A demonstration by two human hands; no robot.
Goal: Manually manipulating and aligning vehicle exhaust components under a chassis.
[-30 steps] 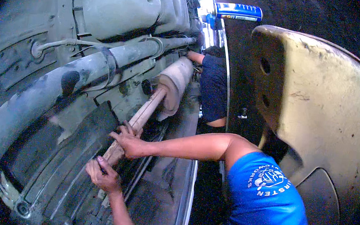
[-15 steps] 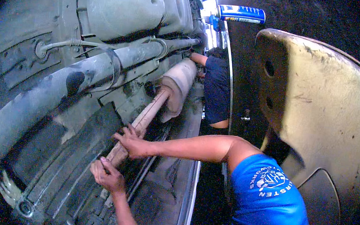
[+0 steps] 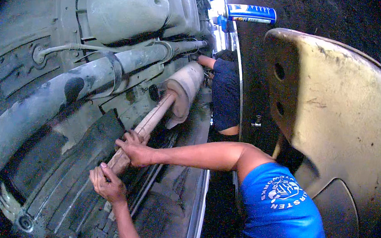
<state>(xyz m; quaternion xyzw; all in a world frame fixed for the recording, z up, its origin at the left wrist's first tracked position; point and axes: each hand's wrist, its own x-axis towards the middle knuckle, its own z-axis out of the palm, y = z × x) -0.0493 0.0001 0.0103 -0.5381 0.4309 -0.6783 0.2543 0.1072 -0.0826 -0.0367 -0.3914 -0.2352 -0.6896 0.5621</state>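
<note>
Exhaust pipe (image 3: pixel 154 115), left of centre: right hand (image 3: pixel 133 150) wrapped around it, left hand (image 3: pixel 109 185) curled about its lower end. Both grips match the preceding frame; the scene sits slightly leftward.

blue sleeve (image 3: pixel 276 228): white lettering (image 3: pixel 279 206) around emblem (image 3: pixel 286 191) | blue-and-white can (image 3: pixel 251 14): printed lettering

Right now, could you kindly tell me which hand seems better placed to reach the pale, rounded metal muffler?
Probably the right hand: it grips the slim, pale-brown metal pipe nearer the muffler, while the left hand is lower along the pipe, farther away.
</note>
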